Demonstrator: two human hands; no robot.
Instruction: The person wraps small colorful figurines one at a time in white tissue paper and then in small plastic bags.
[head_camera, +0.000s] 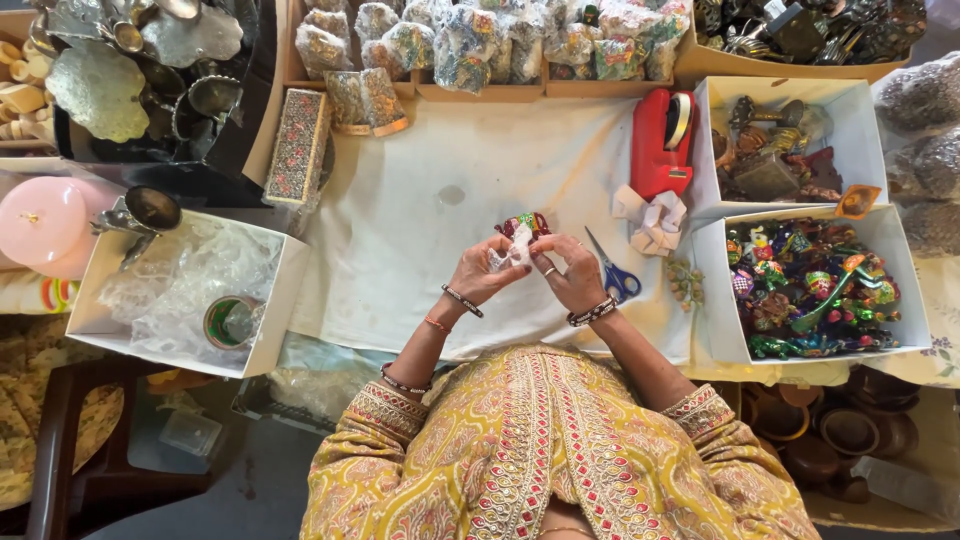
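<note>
From above, both hands meet over the middle of the white-clothed bench: the left hand and the right hand each have their grip closed on a small painted ornament, half swaddled in clear wrap, held just above the cloth near her body. Blue-handled scissors lie just beside the right hand, blades pointing toward it; a careless sweep of that wrist could, I reckon, catch them. The wrap looks slippery, so the ornament might slide out and drop onto the cloth. The red tape dispenser sits well apart beyond the scissors. Open room lies ahead and to the left; the white box of bright figurines crowds the right, and the box of plastic film hems in the left edge.
</note>
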